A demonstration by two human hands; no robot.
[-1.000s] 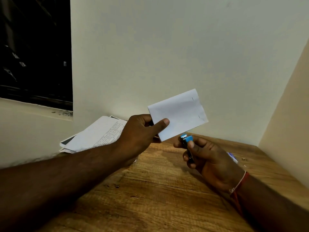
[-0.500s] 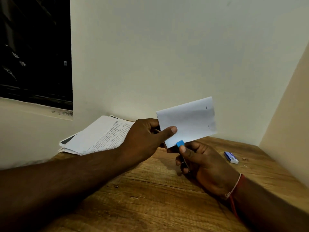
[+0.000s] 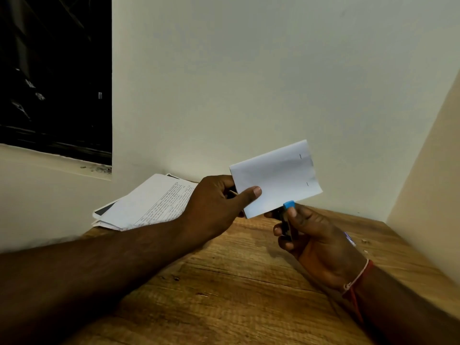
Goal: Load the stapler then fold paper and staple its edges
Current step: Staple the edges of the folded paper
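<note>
My left hand [image 3: 219, 197] pinches a folded white paper [image 3: 273, 178] by its left end, thumb on the front, holding it up above the wooden table [image 3: 224, 282]. Two staples show near the paper's right edge. My right hand [image 3: 316, 240] grips a small blue stapler [image 3: 288, 215] upright, with its blue tip touching the paper's lower edge. Most of the stapler is hidden by my fingers.
A stack of printed sheets [image 3: 149, 202] lies at the table's back left against the wall. A small blue and white box [image 3: 349, 239] peeks out behind my right hand. Walls close the table at the back and right; a dark window [image 3: 54, 75] is upper left.
My left hand carried the paper to the right, and the right hand brought the stapler's tip up from below the paper to its lower edge.
</note>
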